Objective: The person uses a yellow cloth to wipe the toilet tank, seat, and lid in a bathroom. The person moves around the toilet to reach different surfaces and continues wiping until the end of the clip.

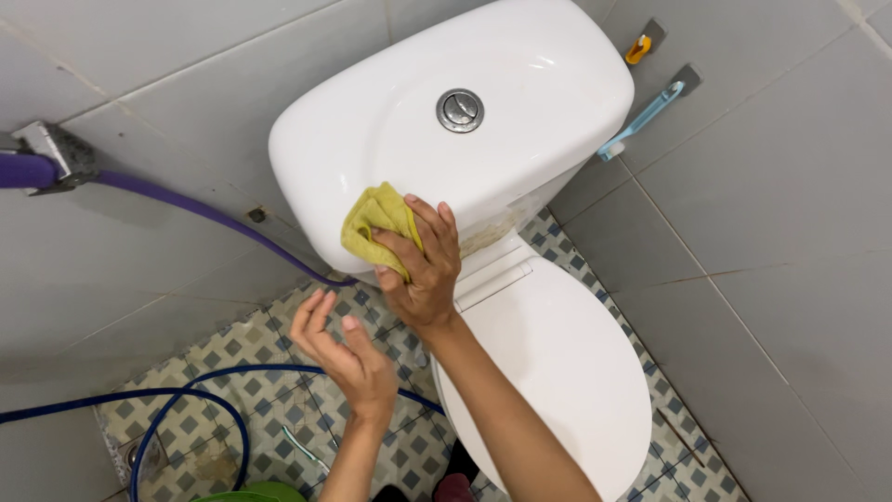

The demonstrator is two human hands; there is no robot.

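My right hand presses a crumpled yellow cloth against the front face of a white toilet cistern, near its lower left corner. My left hand hovers open below and to the left, fingers spread, holding nothing. A chrome flush button sits on top of the cistern. The closed white toilet lid lies under my right forearm. Brownish stains show on the cistern front to the right of the cloth.
Grey tiled walls enclose the toilet. A purple hose runs from a wall fitting behind the cistern. A blue hose loops over the patterned floor. A light blue brush handle hangs on the right wall. A green container rim shows at the bottom.
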